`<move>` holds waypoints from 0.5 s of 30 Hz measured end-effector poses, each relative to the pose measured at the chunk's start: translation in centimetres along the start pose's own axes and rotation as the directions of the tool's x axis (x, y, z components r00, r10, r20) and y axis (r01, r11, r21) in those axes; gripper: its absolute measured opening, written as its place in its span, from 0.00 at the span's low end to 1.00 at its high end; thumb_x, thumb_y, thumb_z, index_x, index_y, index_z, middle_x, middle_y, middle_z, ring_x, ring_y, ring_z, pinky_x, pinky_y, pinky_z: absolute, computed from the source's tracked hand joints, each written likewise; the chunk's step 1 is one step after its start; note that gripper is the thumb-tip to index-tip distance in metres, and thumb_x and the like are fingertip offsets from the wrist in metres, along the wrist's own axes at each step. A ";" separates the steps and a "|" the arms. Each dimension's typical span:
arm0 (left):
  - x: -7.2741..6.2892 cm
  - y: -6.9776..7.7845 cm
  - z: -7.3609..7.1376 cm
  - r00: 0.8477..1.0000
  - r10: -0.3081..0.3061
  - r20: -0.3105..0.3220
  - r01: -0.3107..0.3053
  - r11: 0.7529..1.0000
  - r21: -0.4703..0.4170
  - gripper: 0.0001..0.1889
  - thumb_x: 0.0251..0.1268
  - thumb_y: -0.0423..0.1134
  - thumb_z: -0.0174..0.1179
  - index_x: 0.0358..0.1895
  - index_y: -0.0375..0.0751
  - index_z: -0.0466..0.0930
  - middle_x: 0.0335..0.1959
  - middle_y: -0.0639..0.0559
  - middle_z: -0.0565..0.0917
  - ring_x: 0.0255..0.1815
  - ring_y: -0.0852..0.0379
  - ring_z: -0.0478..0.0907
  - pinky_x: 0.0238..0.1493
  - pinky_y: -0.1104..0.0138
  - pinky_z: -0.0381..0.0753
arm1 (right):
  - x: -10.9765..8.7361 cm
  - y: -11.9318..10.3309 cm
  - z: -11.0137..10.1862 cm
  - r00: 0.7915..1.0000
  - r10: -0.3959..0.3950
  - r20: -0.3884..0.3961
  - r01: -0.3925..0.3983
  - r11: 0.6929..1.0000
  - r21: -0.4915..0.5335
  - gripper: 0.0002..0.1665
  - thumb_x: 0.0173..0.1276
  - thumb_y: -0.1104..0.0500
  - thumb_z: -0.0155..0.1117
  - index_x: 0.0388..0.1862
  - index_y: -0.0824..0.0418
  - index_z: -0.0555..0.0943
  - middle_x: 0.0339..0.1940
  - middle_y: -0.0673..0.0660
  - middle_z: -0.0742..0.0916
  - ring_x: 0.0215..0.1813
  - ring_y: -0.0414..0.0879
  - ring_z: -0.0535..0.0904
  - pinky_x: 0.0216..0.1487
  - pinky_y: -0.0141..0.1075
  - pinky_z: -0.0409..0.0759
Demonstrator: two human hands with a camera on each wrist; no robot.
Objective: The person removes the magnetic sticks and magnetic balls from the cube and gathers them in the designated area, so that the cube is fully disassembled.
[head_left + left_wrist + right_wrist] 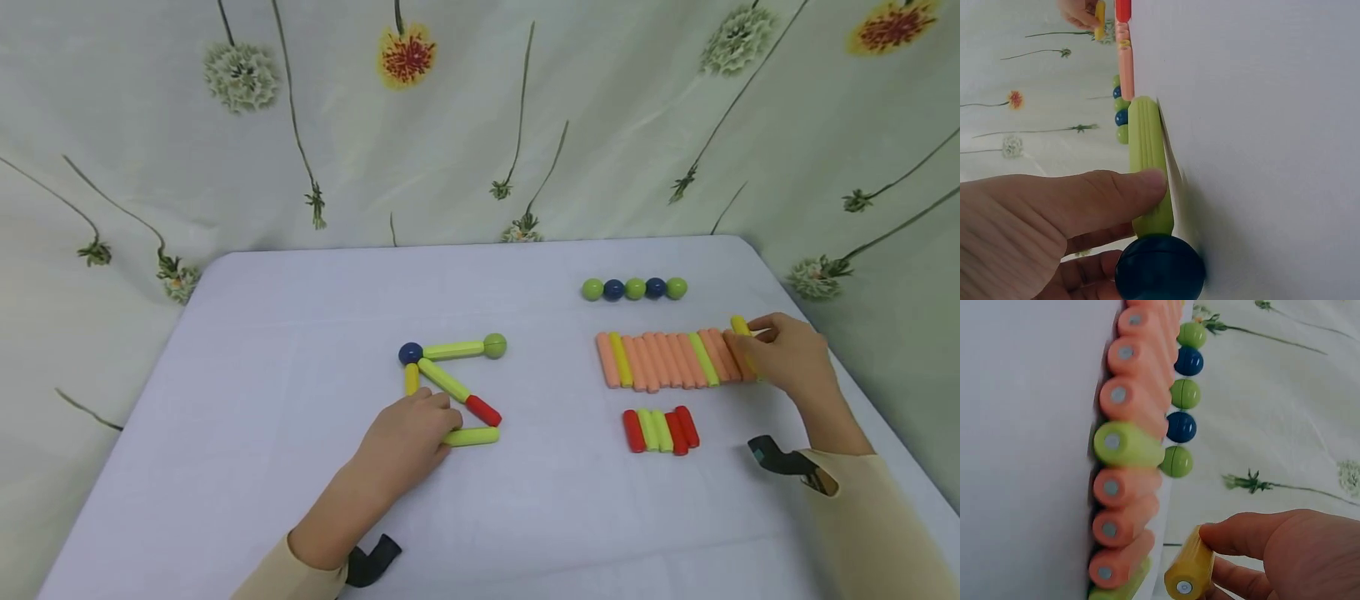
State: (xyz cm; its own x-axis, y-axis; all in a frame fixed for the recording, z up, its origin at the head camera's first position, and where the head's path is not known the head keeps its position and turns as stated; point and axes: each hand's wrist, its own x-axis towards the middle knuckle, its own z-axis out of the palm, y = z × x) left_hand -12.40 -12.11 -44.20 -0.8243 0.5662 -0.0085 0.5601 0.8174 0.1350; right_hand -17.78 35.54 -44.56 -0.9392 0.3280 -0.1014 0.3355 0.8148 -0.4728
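Note:
My left hand [405, 437] grips a light green rod [474, 436], its thumb along the rod's side in the left wrist view. A dark blue ball [1159, 269] sits at that rod's near end, by the fingers. Beyond this hand, a blue ball [410, 353] joins a yellow rod [412, 379], a green rod [453, 350] with a green ball [495, 345] at its end, and a slanted green rod [442, 380] ending in a red rod [482, 410]. My right hand [797, 357] pinches a yellow rod [1190, 569] with a metal disc in its end, raised at the right end of the rod row.
A row of mostly orange rods [652, 360] lies on the white-covered table [300, 308] at right. Behind it, several green and blue balls [635, 288] stand in line. Short red and green rods [650, 431] lie nearer. A flower-print cloth [450, 167] hangs behind the table.

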 end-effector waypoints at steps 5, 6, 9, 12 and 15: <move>0.0 0.0 0.0 1.000 0.007 -0.011 -0.007 1.000 0.013 0.11 0.48 0.33 0.76 0.37 0.46 0.88 0.29 0.56 0.79 0.31 0.58 0.71 0.33 0.69 0.75 | 0.9 2.5 -0.5 0.999 0.049 0.009 -0.049 0.999 -0.020 0.32 0.71 0.48 0.53 0.60 0.74 0.69 0.55 0.77 0.74 0.50 0.69 0.71 0.33 0.49 0.78; 0.0 0.0 0.1 1.000 0.007 -0.012 -0.006 1.000 0.014 0.11 0.47 0.32 0.76 0.37 0.46 0.88 0.29 0.56 0.79 0.31 0.58 0.70 0.33 0.69 0.75 | 1.0 2.8 -0.5 0.998 0.056 0.012 -0.055 0.998 -0.026 0.32 0.71 0.48 0.53 0.60 0.75 0.69 0.54 0.77 0.74 0.50 0.69 0.71 0.33 0.49 0.78; -0.1 0.0 0.0 1.000 0.005 -0.020 -0.004 1.000 0.011 0.12 0.46 0.31 0.76 0.37 0.45 0.88 0.29 0.56 0.78 0.31 0.58 0.70 0.31 0.69 0.74 | 1.3 3.4 -0.4 0.997 0.071 0.022 -0.070 0.997 -0.032 0.32 0.72 0.49 0.53 0.59 0.75 0.70 0.54 0.77 0.74 0.50 0.69 0.72 0.33 0.47 0.77; -0.3 0.0 -0.1 1.000 0.001 -0.019 0.000 1.000 0.011 0.13 0.46 0.32 0.76 0.37 0.45 0.88 0.29 0.56 0.78 0.31 0.58 0.70 0.32 0.69 0.74 | 1.4 3.7 -0.2 0.995 0.092 0.037 -0.092 0.996 -0.021 0.32 0.73 0.47 0.52 0.59 0.75 0.70 0.54 0.76 0.74 0.49 0.68 0.71 0.33 0.46 0.76; -0.4 -0.1 -0.4 1.000 -0.007 -0.011 0.008 1.000 0.024 0.13 0.46 0.32 0.76 0.38 0.45 0.88 0.30 0.56 0.79 0.32 0.57 0.71 0.33 0.69 0.75 | 1.3 3.9 -0.1 0.992 0.112 0.053 -0.112 0.994 -0.011 0.34 0.73 0.44 0.50 0.59 0.74 0.71 0.55 0.76 0.73 0.50 0.67 0.71 0.32 0.43 0.74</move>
State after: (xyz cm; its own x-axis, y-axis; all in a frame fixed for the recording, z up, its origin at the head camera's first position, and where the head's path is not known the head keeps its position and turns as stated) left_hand -12.14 -12.47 -43.84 -0.8292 0.5589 0.0010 0.5556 0.8241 0.1106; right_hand -17.66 39.15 -46.44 -0.8983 0.3911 -0.2004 0.4390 0.7783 -0.4489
